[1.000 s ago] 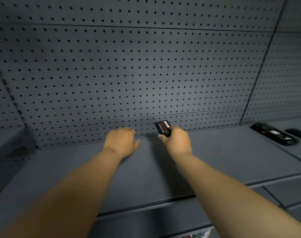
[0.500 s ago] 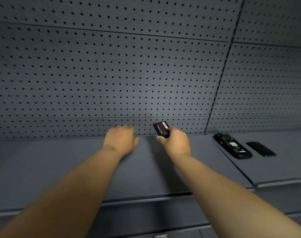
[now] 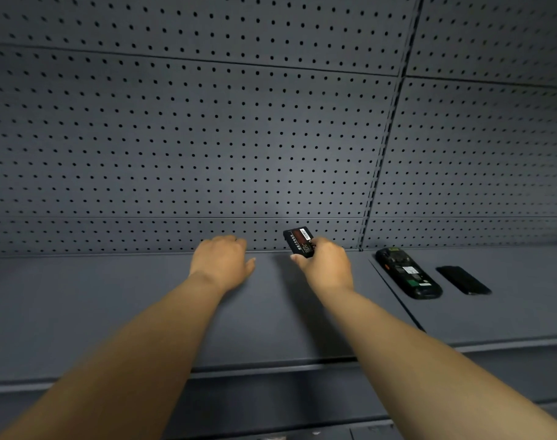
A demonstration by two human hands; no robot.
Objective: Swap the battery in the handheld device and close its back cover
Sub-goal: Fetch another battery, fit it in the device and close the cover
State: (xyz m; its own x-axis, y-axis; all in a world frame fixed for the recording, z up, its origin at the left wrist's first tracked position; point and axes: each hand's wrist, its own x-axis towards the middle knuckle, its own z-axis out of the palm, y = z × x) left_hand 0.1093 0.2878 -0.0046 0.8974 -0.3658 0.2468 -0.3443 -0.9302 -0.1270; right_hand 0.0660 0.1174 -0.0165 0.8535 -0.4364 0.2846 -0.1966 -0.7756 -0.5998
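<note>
Grey shelf [image 3: 80, 312], pegboard [image 3: 207, 138] behind; right hand [image 3: 326, 268] grips battery [image 3: 300, 242], left hand [image 3: 221, 262] loose, empty.

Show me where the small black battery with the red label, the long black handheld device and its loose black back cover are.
small black battery with the red label [image 3: 299, 241], head view, on its label face.
long black handheld device [image 3: 407, 273], head view, on its open back.
loose black back cover [image 3: 463, 280], head view, on its middle.

Matt grey perforated panel [image 3: 207, 138]; glossy black plastic cover [image 3: 463, 280], labelled battery [image 3: 299, 241].
</note>
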